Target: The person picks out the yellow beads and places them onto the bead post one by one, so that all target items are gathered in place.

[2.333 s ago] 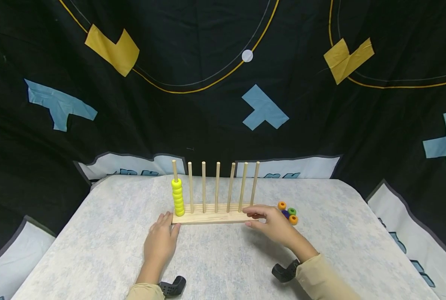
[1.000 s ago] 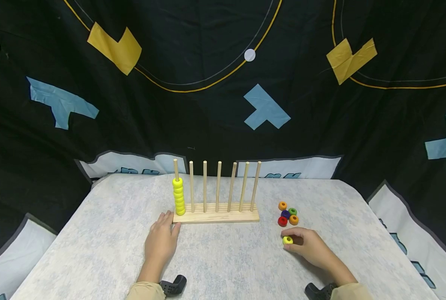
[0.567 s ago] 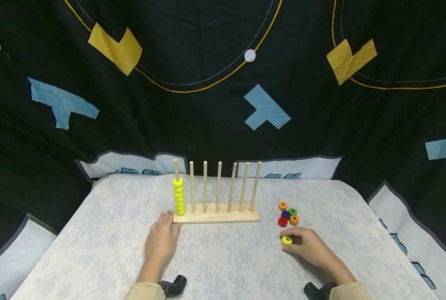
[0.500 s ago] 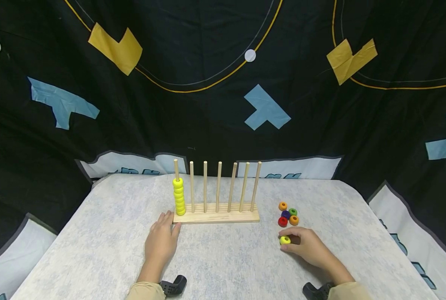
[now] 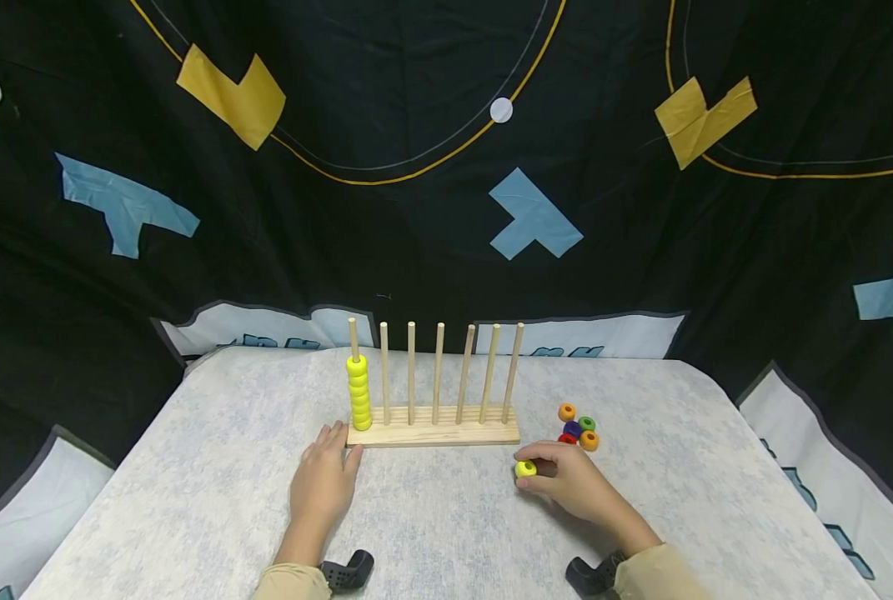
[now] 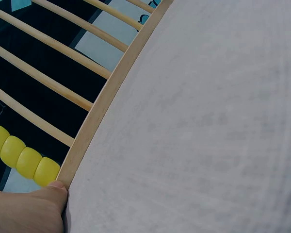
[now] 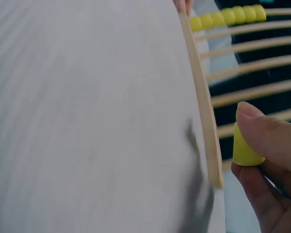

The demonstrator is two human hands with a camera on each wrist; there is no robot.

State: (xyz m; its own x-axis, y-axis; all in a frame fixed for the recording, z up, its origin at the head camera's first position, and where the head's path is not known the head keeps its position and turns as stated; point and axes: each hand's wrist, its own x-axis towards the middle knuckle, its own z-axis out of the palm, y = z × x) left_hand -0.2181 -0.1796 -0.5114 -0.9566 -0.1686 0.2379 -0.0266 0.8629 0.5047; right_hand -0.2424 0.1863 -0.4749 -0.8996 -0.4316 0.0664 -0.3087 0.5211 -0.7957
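A wooden peg rack (image 5: pixel 434 433) with a row of upright pegs stands on the table. Several yellow beads (image 5: pixel 358 392) are stacked on its leftmost peg; the other pegs are bare. My left hand (image 5: pixel 322 479) rests at the rack's left end, its thumb (image 6: pixel 53 189) against the base just by the lowest bead in the left wrist view. My right hand (image 5: pixel 566 479) pinches a yellow bead (image 5: pixel 525 468) between thumb and fingertips, in front of the rack's right end. In the right wrist view the thumb partly covers this bead (image 7: pixel 245 150).
Right of the rack lies a small cluster of loose beads: two orange (image 5: pixel 589 440), one green (image 5: pixel 586 423), one purple (image 5: pixel 572 429) and one red (image 5: pixel 567 438), partly hidden by the right hand. The pale tabletop (image 5: pixel 431 525) ends at a dark curtain (image 5: pixel 416 250).
The right hand went from near the rack's right end to the table front right, where it pinched a yellow bead, then carried it left towards the rack. The left hand stayed put.
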